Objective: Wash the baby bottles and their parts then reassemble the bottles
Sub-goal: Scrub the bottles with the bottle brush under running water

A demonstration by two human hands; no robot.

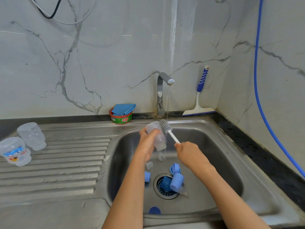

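Note:
My left hand [147, 142] grips a clear baby bottle [156, 134] over the sink basin, its mouth tilted down. My right hand [189, 152] holds the white handle of a grey bottle brush [165, 126], whose bristles touch the bottle's upper end under the running water. Two more clear bottles [32, 135] [14, 151] stand upside down on the draining board at the left. In the basin lie blue caps [177, 181] [147, 176], a blue ring [175, 168] and clear teats [149, 165] [183, 192] around the drain.
The tap [162, 93] runs a thin stream into the steel sink [222, 146]. A red soap tub [120, 117] with a blue cloth sits behind the basin. A blue-handled squeegee [200, 96] leans in the corner. A blue hose [257, 80] hangs at the right wall.

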